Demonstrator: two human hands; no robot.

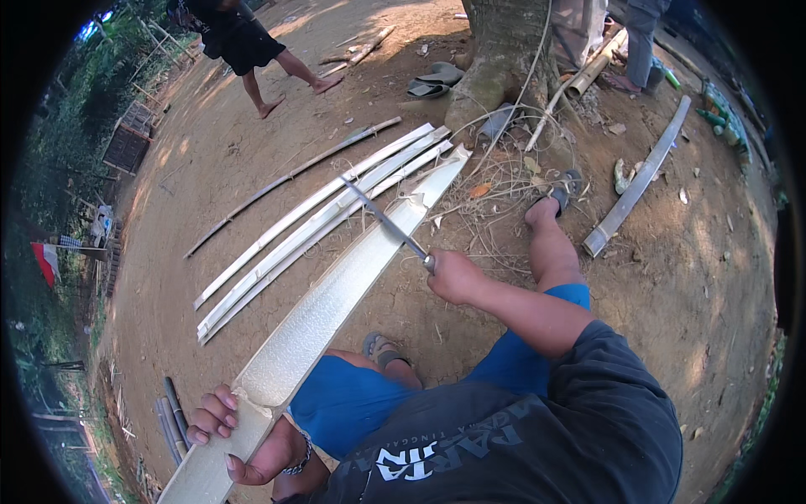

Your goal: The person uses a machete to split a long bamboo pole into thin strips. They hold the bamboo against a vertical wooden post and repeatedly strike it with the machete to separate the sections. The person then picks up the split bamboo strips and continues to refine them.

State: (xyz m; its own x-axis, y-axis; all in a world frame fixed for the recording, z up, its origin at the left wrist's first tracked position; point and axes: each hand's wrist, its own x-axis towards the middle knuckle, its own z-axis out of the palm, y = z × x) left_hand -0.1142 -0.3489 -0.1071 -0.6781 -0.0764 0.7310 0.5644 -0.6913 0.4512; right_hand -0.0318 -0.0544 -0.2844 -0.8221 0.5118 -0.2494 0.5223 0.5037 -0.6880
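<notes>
A long split bamboo half point(315, 311) slants from the lower left up toward the tree, its pale hollow inside facing up. My left hand point(275, 452) is wrapped round its near end beside a node, fingers over the far edge and thumb on the near side. In my right hand point(456, 277) is the handle of a long-bladed knife, held in a closed fist. The knife's blade point(382, 217) crosses above the bamboo's far part, just short of another node, its tip pointing away to the left. Whether the edge touches the bamboo, I cannot tell.
Several split bamboo pieces point(319, 210) lie beyond my work, with a thin pole point(290, 176) past them. Loose shavings point(495, 189) surround the tree trunk point(504, 59). Another bamboo piece point(642, 176) lies at right. One person point(239, 42) walks at upper left; another person's leg point(642, 38) shows upper right.
</notes>
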